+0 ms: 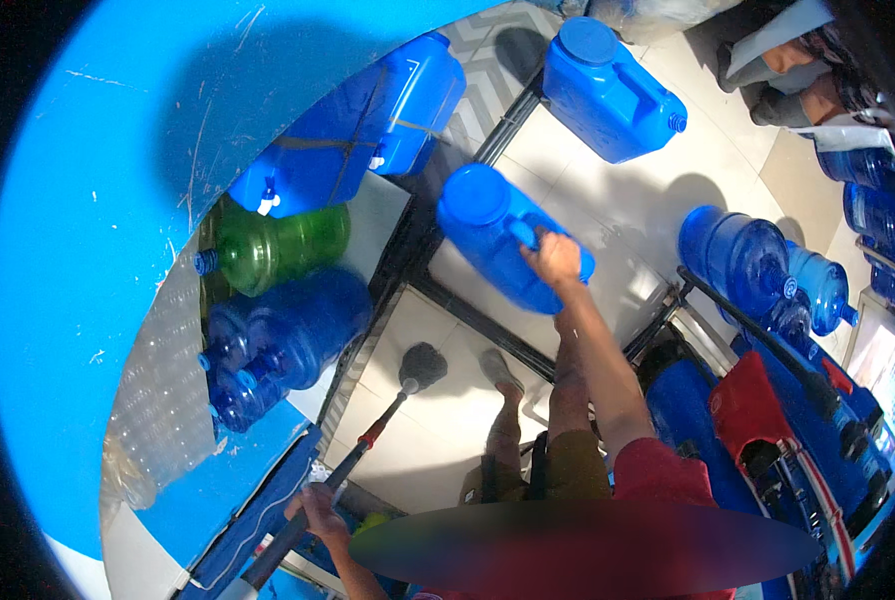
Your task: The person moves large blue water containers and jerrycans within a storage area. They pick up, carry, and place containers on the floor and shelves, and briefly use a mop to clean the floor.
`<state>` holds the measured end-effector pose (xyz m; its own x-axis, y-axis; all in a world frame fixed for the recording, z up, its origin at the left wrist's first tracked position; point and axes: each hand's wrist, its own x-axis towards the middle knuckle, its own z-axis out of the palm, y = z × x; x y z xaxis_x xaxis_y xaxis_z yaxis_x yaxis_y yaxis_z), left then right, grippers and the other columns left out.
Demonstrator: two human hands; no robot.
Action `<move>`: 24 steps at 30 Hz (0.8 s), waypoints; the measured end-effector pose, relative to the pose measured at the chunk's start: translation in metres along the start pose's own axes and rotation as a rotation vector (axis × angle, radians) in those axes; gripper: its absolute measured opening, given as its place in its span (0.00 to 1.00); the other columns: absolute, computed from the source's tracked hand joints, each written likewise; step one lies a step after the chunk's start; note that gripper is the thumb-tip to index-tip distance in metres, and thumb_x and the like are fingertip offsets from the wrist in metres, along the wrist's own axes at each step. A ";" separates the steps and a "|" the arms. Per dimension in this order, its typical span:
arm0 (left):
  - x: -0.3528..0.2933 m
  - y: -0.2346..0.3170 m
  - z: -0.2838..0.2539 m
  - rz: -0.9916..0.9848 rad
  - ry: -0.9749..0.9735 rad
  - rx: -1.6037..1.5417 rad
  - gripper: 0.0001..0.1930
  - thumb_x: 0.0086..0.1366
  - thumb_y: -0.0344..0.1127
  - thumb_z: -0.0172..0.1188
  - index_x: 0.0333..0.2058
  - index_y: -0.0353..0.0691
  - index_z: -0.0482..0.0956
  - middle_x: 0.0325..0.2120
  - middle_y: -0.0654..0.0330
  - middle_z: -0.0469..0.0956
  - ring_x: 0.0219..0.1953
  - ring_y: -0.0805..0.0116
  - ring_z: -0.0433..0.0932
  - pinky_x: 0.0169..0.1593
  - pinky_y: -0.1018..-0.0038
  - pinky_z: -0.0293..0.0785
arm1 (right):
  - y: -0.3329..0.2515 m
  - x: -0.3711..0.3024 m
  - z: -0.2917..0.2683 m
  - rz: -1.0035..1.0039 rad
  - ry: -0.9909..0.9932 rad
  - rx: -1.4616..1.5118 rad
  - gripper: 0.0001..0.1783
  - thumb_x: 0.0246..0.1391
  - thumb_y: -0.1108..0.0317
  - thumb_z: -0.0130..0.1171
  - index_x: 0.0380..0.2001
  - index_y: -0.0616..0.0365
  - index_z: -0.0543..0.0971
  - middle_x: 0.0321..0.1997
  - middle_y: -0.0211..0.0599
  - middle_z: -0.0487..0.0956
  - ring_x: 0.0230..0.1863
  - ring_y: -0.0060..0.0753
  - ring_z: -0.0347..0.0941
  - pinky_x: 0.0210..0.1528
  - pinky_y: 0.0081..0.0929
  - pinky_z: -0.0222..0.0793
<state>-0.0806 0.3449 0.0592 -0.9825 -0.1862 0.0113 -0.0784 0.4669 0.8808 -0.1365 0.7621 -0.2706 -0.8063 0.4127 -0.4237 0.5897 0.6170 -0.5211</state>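
My right hand is closed round the handle of a blue plastic water jug, which has a wide round cap and hangs tilted over the pale tiled floor. Down at the lower left, my left hand is wrapped round a long pole with a red band. A dark, round, brush-like head is on the pole's far end, over the floor near my foot. Farther off, a second blue water jug of the same shape stands on the tiles.
Green and blue round bottles lie stacked at left beside blue jugs. A black frame rail crosses the floor. More blue bottles and a red-covered cart are at right. Another person's legs show at upper right.
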 end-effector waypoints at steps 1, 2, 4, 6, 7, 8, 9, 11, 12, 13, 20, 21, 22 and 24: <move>0.000 0.002 -0.001 -0.025 0.071 0.005 0.18 0.63 0.30 0.49 0.14 0.48 0.58 0.09 0.69 0.56 0.13 0.76 0.53 0.19 0.75 0.50 | 0.010 0.010 -0.007 -0.005 -0.013 0.006 0.24 0.45 0.49 0.59 0.41 0.53 0.77 0.28 0.48 0.79 0.31 0.48 0.77 0.35 0.43 0.73; 0.000 0.002 -0.004 -0.045 0.144 0.009 0.18 0.63 0.31 0.49 0.14 0.48 0.58 0.09 0.69 0.56 0.13 0.76 0.53 0.19 0.75 0.50 | 0.020 0.020 -0.013 -0.039 -0.013 -0.009 0.23 0.45 0.50 0.59 0.42 0.53 0.77 0.28 0.48 0.79 0.31 0.47 0.77 0.34 0.43 0.73; 0.002 0.004 -0.014 -0.045 0.137 -0.045 0.13 0.63 0.31 0.49 0.18 0.46 0.63 0.11 0.69 0.58 0.15 0.75 0.57 0.23 0.77 0.55 | 0.038 0.048 -0.020 -0.089 -0.024 -0.098 0.24 0.45 0.50 0.59 0.42 0.53 0.77 0.28 0.48 0.79 0.32 0.47 0.77 0.35 0.43 0.73; 0.005 0.002 -0.032 -0.072 0.176 -0.183 0.09 0.64 0.33 0.48 0.23 0.43 0.69 0.12 0.69 0.60 0.17 0.75 0.60 0.25 0.77 0.58 | 0.060 0.079 -0.026 -0.179 -0.014 -0.148 0.24 0.45 0.50 0.59 0.42 0.54 0.77 0.31 0.49 0.79 0.34 0.47 0.77 0.38 0.42 0.72; 0.009 -0.002 -0.043 -0.122 0.153 -0.189 0.07 0.64 0.34 0.47 0.30 0.41 0.72 0.18 0.67 0.65 0.21 0.74 0.64 0.28 0.76 0.62 | 0.071 0.098 -0.028 -0.180 -0.060 -0.236 0.25 0.46 0.50 0.59 0.43 0.56 0.76 0.33 0.50 0.79 0.34 0.48 0.76 0.38 0.43 0.72; 0.010 -0.005 -0.056 -0.185 0.265 -0.130 0.09 0.65 0.36 0.45 0.37 0.39 0.72 0.25 0.64 0.69 0.26 0.71 0.67 0.33 0.74 0.65 | 0.082 0.112 -0.032 -0.235 -0.009 -0.190 0.26 0.46 0.50 0.59 0.44 0.56 0.76 0.33 0.50 0.79 0.34 0.49 0.76 0.38 0.44 0.71; 0.011 -0.012 -0.068 -0.254 0.374 -0.077 0.14 0.66 0.37 0.44 0.43 0.37 0.73 0.31 0.61 0.73 0.31 0.69 0.71 0.37 0.72 0.69 | 0.091 0.124 -0.034 -0.289 0.074 -0.204 0.26 0.46 0.50 0.59 0.45 0.56 0.75 0.34 0.51 0.79 0.34 0.51 0.76 0.37 0.45 0.71; 0.017 -0.032 -0.093 -0.367 0.666 -0.101 0.04 0.63 0.35 0.53 0.29 0.45 0.70 0.22 0.69 0.67 0.25 0.75 0.65 0.32 0.75 0.64 | 0.105 0.140 -0.042 -0.310 0.003 -0.288 0.28 0.50 0.53 0.57 0.51 0.57 0.70 0.45 0.54 0.76 0.44 0.53 0.73 0.46 0.44 0.68; 0.024 -0.041 -0.107 -0.364 0.725 -0.066 0.05 0.63 0.35 0.54 0.28 0.45 0.69 0.21 0.68 0.67 0.25 0.74 0.66 0.34 0.72 0.66 | 0.107 0.145 -0.044 -0.237 -0.044 -0.344 0.28 0.53 0.52 0.54 0.53 0.57 0.68 0.46 0.53 0.75 0.46 0.52 0.73 0.47 0.43 0.68; 0.020 -0.052 -0.116 -0.316 0.648 -0.064 0.06 0.63 0.35 0.54 0.28 0.44 0.69 0.21 0.67 0.67 0.25 0.72 0.66 0.36 0.69 0.69 | 0.108 0.145 -0.048 -0.315 0.044 -0.324 0.27 0.54 0.52 0.53 0.52 0.58 0.68 0.50 0.51 0.74 0.49 0.49 0.71 0.48 0.42 0.67; 0.025 -0.078 -0.186 -0.330 0.807 -0.035 0.12 0.62 0.34 0.52 0.21 0.35 0.70 0.15 0.63 0.65 0.17 0.71 0.66 0.27 0.69 0.71 | 0.067 0.085 -0.065 -0.318 0.353 -0.193 0.24 0.50 0.67 0.55 0.50 0.65 0.67 0.46 0.58 0.70 0.49 0.58 0.65 0.52 0.44 0.61; 0.031 -0.081 -0.194 -0.243 0.776 -0.054 0.13 0.62 0.35 0.52 0.20 0.36 0.70 0.14 0.63 0.65 0.17 0.71 0.67 0.26 0.70 0.71 | 0.058 0.065 -0.062 -0.309 0.356 -0.134 0.24 0.49 0.68 0.55 0.49 0.65 0.67 0.47 0.58 0.69 0.49 0.58 0.65 0.52 0.44 0.61; 0.034 -0.084 -0.202 -0.215 0.777 -0.073 0.13 0.61 0.35 0.53 0.19 0.36 0.70 0.14 0.62 0.66 0.16 0.71 0.67 0.26 0.70 0.72 | 0.048 0.041 -0.056 -0.332 0.367 -0.084 0.23 0.48 0.70 0.55 0.49 0.66 0.67 0.48 0.58 0.69 0.49 0.59 0.65 0.52 0.45 0.60; 0.051 -0.096 -0.219 -0.231 0.736 -0.037 0.14 0.63 0.35 0.48 0.18 0.39 0.67 0.14 0.62 0.65 0.16 0.69 0.67 0.27 0.69 0.72 | 0.035 -0.016 -0.032 -0.357 0.356 0.047 0.22 0.49 0.69 0.55 0.48 0.67 0.67 0.48 0.59 0.69 0.50 0.60 0.64 0.54 0.47 0.58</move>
<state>-0.0863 0.1014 0.0786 -0.5750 -0.8085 0.1251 -0.2495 0.3190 0.9143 -0.1048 0.7986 -0.2582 -0.9189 0.3896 0.0614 0.2694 0.7337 -0.6238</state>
